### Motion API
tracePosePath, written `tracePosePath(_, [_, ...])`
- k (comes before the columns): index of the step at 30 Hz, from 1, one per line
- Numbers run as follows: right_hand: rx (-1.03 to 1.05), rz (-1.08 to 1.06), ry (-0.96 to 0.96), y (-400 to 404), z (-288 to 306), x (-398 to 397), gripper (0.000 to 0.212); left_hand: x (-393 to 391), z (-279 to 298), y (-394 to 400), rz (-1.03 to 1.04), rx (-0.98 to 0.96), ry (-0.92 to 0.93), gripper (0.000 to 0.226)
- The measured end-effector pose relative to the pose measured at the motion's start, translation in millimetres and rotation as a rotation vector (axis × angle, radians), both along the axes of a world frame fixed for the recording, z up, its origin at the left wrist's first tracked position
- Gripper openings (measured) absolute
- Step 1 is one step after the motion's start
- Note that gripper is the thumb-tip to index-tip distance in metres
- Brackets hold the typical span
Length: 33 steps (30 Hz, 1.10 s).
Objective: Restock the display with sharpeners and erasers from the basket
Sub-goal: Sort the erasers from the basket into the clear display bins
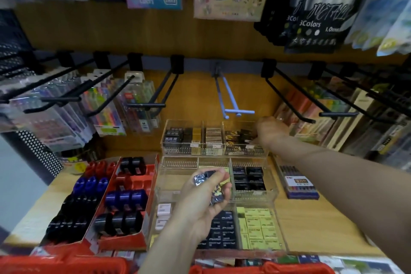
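Observation:
A tiered clear acrylic display [275, 189] on the wooden shelf holds black, gold and yellow erasers in compartments. My left hand [201, 201] is raised over its middle tier, fingers curled round several small wrapped black erasers [205, 177]. My right hand [268, 130] reaches into the right compartment of the back tier [242, 135], among dark patterned erasers; whether it holds one I cannot tell. Two red cardboard trays [151, 171] at the left carry black, blue and red sharpeners. The red basket [262, 268] shows along the bottom edge.
Black peg hooks [146, 104] and a pale blue hook [231, 104] jut out above the display, close over my right hand. Pen packs hang left and right. A pen box [299, 183] lies to the right of the display on the shelf.

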State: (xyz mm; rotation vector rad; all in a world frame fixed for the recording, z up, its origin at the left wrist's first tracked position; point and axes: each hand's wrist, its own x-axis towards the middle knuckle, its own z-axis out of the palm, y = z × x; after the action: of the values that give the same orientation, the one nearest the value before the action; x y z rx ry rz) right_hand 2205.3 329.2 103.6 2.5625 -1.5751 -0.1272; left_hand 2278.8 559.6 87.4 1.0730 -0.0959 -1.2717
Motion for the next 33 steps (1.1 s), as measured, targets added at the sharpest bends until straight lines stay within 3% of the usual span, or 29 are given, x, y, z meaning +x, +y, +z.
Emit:
tracePosePath(13, [-0.076,0.047,-0.049,-11,-12,-1,0.024,5,-12,-2,0.043,0.041,0.071,0.035])
tracePosePath(15, [-0.039,0.064,-0.242,-4,-10,-7,0.023,4,-8,-3,0.045,0.012,0.158,0.031])
tracePosePath(18, [0.047,0.209,-0.712,43,0,-24,0.019,0,5,0,0.093,-0.053,0.317,0.026])
tracePosePath(21, [0.395,0.242,-0.976,114,13,-49,0.010,-6,19,10,0.120,-0.104,0.286,0.023])
tracePosePath(25, [0.712,0.203,-1.111,197,29,-73,0.021,-22,36,42,0.095,-0.181,0.213,0.023])
tracePosePath(29, [0.747,0.197,-1.150,245,39,-79,0.025,-41,45,81,0.105,-0.226,0.158,0.016])
tracePosePath(33, [0.845,0.150,-1.218,263,51,-80,0.022,-45,53,93,0.088,-0.191,0.086,0.039])
